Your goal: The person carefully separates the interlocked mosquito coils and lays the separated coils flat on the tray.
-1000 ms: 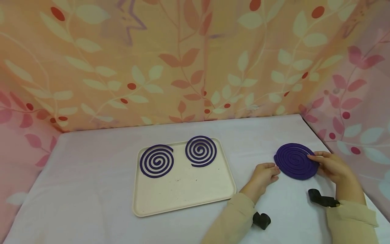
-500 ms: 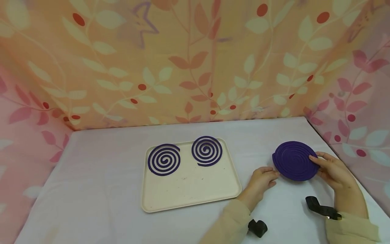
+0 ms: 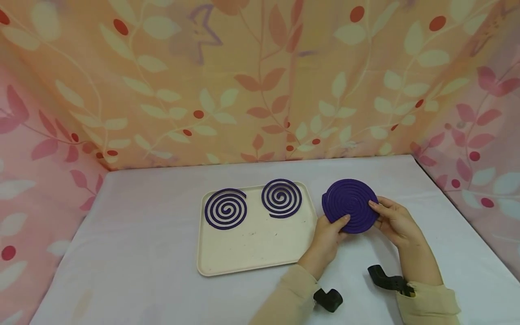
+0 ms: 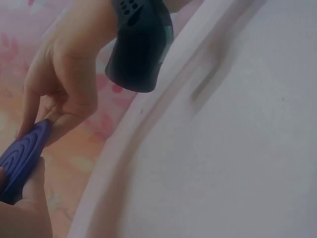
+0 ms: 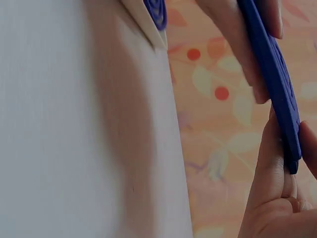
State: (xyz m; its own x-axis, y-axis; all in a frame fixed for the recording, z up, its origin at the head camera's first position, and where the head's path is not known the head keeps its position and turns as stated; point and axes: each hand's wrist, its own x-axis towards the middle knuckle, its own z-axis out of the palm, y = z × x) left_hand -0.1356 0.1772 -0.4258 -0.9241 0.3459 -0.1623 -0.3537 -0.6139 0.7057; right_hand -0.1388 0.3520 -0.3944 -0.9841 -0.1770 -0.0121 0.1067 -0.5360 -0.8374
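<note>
While both my hands are raised over the white-covered counter (image 3: 142,253), the tightly wound purple spiral disc (image 3: 350,205) is clamped between them: the fingers of my left hand (image 3: 327,235) pinch its near edge, thumb on the face, and those of my right hand (image 3: 396,222) pinch its right edge. It is tilted just beside the cream rectangular tray (image 3: 248,255), where two open purple spirals (image 3: 227,209) lie side by side along the far rim. I judge the step in hand to be steadying the disc with a two-handed grip; the next move calls for even pressure, so neither pinch forces the windings apart. The head view gives me the wound face and the whole tray; only the right wrist view shows the disc edge-on, clear of the counter, with my left fingers along its back.
</note>
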